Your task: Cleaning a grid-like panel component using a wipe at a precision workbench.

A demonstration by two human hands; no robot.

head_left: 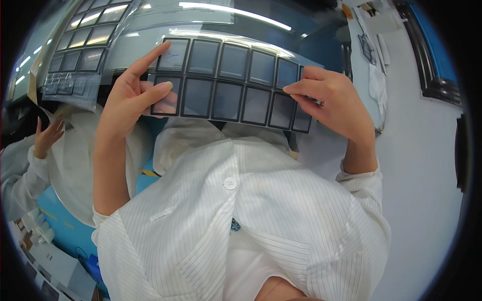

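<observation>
Both hands (128,98) (331,100) pinch a glossy, seemingly clear sheet (231,83) gridded with dark-framed panes.

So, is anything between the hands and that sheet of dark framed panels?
Nothing visible. The left hand pinches the sheet of dark framed panels at its left end, the right hand pinches its right end; both touch it directly.

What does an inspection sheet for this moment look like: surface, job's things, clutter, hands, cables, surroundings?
Surface: pale grey worktop, partly hidden by the white striped coat.
Job's things: clear sheet of dark framed panels, two rows, held up at both ends.
Clutter: second panel sheet upper left; papers upper right.
Hands: left hand pinches the left end; right hand pinches the right end.
Cables: nothing seen.
Surroundings: a co-worker's hand at left; blue floor.
</observation>
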